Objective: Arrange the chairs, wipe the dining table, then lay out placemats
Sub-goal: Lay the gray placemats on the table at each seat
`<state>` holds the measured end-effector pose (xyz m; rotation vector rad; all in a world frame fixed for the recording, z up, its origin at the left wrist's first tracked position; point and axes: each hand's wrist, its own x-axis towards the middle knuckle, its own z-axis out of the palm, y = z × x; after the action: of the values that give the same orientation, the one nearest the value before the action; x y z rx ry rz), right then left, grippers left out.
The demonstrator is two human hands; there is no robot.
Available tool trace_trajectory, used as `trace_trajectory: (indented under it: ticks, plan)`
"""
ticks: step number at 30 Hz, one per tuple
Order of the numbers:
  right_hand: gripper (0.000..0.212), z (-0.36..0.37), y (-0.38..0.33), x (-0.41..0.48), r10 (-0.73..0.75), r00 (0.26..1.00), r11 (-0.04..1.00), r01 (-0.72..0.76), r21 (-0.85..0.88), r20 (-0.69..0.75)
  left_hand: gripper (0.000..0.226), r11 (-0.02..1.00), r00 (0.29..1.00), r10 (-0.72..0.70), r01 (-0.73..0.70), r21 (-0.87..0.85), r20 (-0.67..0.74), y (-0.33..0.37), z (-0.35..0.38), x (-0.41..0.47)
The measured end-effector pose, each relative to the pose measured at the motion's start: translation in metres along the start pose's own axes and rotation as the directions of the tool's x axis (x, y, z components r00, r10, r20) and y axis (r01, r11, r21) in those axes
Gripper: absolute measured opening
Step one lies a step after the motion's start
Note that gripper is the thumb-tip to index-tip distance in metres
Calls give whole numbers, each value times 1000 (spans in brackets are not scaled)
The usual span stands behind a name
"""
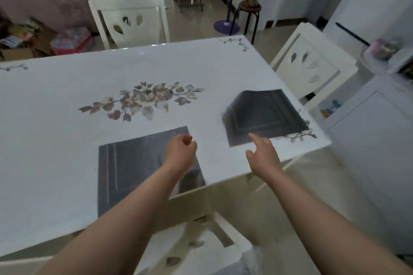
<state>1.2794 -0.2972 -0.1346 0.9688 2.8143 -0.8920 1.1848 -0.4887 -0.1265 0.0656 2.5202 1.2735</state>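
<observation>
Left hand [180,152]: fingers curled into the palm, gripping nothing, positioned above the right part of the near dark grey woven rectangular placemat [134,167]. Right hand [262,156]: index finger straight, thumb spread; fingertip over the near edge of the second dark grey placemat [266,116]; contact cannot be confirmed. The hands are apart.

Near placemat: flat, at the near edge of the glossy white dining table with a printed flower spray [55,131]. Second placemat: by the table's right corner.

White wooden chairs with leaf-shaped cut-outs: far side [131,18], right end [312,67], near side [201,250]. A black round stool [249,8] stands beyond the table.
</observation>
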Motion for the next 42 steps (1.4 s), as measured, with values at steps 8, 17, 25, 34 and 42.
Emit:
trace_trajectory:
  ticks: [8,17,25,34,42]
  plan:
    - [51,-72,85,44,41,999,999,-40,27,-18,30,996,999,-43,42,-76,-10,65,88,-5]
    - [46,-117,174,113,12,999,999,-9,-47,49,41,968,958,-250,248,-32,-141,96,180,8]
    - [53,-93,195,169,8,991,998,-1,-57,134,62,914,913,-334,375,155,-235,84,204,48]
    - [71,-68,196,226,91,979,958,-35,-286,184,82,910,927,-315,356,214,-204,72,218,95]
    - [80,-71,179,257,220,950,963,-176,-202,223,79,914,944,-248,303,270,-219,87,230,115]
